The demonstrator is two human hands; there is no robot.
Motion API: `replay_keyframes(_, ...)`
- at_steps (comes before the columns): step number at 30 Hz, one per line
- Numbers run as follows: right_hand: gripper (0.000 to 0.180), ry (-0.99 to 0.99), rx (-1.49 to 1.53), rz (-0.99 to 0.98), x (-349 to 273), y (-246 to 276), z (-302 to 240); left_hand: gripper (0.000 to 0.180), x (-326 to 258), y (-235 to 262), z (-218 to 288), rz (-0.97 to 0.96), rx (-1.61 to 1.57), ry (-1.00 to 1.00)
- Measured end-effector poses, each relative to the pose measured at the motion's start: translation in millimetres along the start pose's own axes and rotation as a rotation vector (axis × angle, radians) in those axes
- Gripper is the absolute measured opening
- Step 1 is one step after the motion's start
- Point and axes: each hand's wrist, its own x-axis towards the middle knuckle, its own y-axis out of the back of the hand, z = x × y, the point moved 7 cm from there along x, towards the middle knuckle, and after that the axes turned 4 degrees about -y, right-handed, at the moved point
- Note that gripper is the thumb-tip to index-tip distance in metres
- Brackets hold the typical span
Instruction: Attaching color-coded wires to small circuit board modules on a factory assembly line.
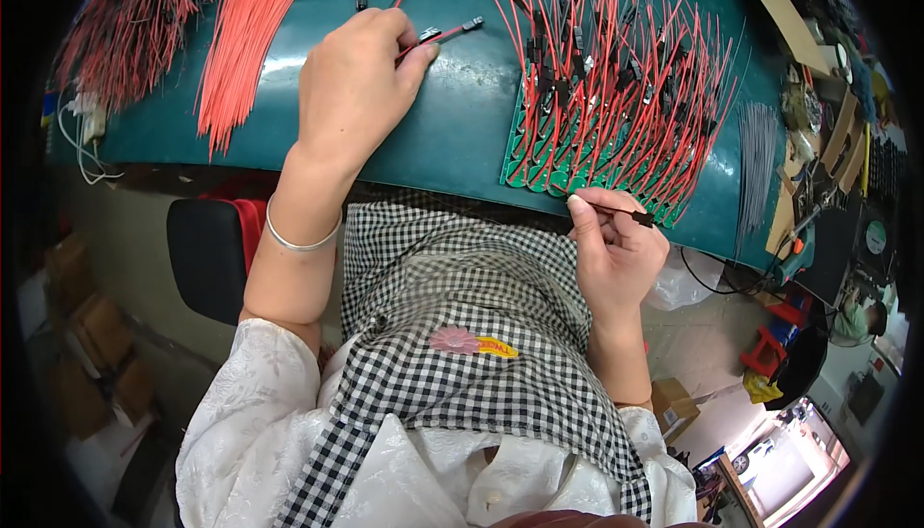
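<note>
A person's left hand (354,85) lies knuckles-up on a dark green table (452,124), fingers curled over the near end of a short red wire with black connectors (445,33), which lies flat on the table top and points toward the upper right. A silver bangle (300,237) circles that wrist. The right hand (616,249) is held at the table's near edge, thumb and forefinger pinched on another red wire with a black connector (639,216), its tip poking out to the right just below a green board (539,167).

That board stands crowded with upright red wires (616,76), black connectors fitted along them, fanning out toward the far side of the table. To the left of the left hand, a loose sheaf of bare red wires (241,47) spreads across the table top, with a darker tangle of red wires (125,18) beyond it at the table's left corner. A bundle of thin grey wires (756,162) lies to the right of the board.

The person wears a black-and-white checked apron (452,335) over a white patterned top (250,412). A black chair arm (207,254) shows under the left forearm.
</note>
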Motion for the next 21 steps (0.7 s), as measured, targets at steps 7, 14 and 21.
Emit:
replay_keyframes(7, 0.006, -0.010, -0.055, -0.027, -3, 3, 4, 0.021, -11, 5, -9, 0.012, -0.083, 0.132)
replay_keyframes(14, 0.005, -0.024, -0.062, -0.024, -2, 3, 4, 0.018, -12, 10, -16, 0.012, -0.160, 0.228)
replay_keyframes(21, 0.007, 0.142, -0.272, -0.099, 8, 1, -13, 0.018, -13, 18, -22, 0.009, -0.153, 0.319)
